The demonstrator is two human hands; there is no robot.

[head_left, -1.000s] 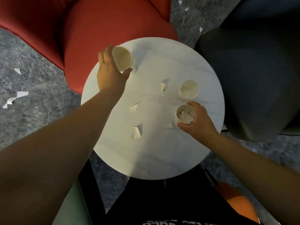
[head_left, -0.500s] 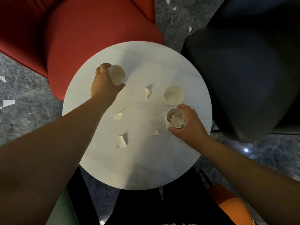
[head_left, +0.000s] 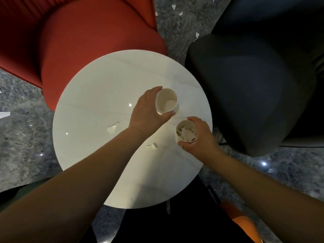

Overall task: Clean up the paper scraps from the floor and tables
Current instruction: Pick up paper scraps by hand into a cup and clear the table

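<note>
Your left hand (head_left: 148,109) reaches across the round white bench (head_left: 98,95), fingers and thumb curled round an empty paper cup (head_left: 166,101) that appears to sit over a second cup just beyond the filled cup (head_left: 186,132); whether it is seated in that cup or held above it cannot be told. Your right hand (head_left: 199,137) grips the filled cup, which holds paper scraps, close to the bench rim on the side of the dark armchair (head_left: 245,88). One loose scrap (head_left: 112,128) lies on the bench well apart from the filled cup, under your left forearm's line; another scrap (head_left: 151,146) lies just beside the filled cup, toward your body. The bench surface on the side away from the filled cup is open. The red armchair (head_left: 87,41) abuts the bench rim opposite. More scraps (head_left: 180,13) lie on the floor between the two chairs.
</note>
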